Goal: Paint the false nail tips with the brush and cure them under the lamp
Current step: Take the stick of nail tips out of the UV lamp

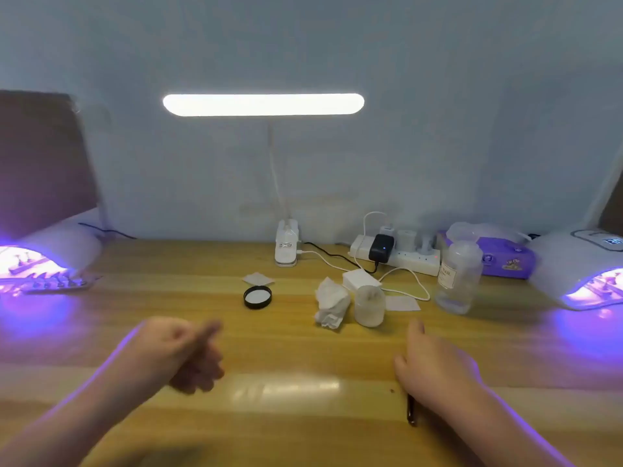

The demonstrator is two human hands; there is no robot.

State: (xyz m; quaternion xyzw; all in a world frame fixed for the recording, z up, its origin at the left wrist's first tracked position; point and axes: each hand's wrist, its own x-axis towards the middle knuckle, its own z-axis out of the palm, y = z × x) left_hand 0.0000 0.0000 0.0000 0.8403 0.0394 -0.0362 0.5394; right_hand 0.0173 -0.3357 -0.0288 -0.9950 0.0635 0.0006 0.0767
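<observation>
Fingers of right hand point(435, 362) curled on brush point(411, 411), near front of desk lamp point(263, 104); left hand point(178, 355) loosely curled, blurred, holding unclear. Risk: dropping brush, smearing table point(286, 348).

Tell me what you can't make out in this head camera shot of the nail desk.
- Left hand: motion-blurred, so whether its fingers hold anything is unclear.
- Dark brush handle: mostly hidden under the right hand; its tip is unseen.
- Nail tips in the left curing lamp: washed out by purple glare.
- Right curing lamp: cut off by the frame edge.
- Clear bottle: label too blurred to read.
</observation>
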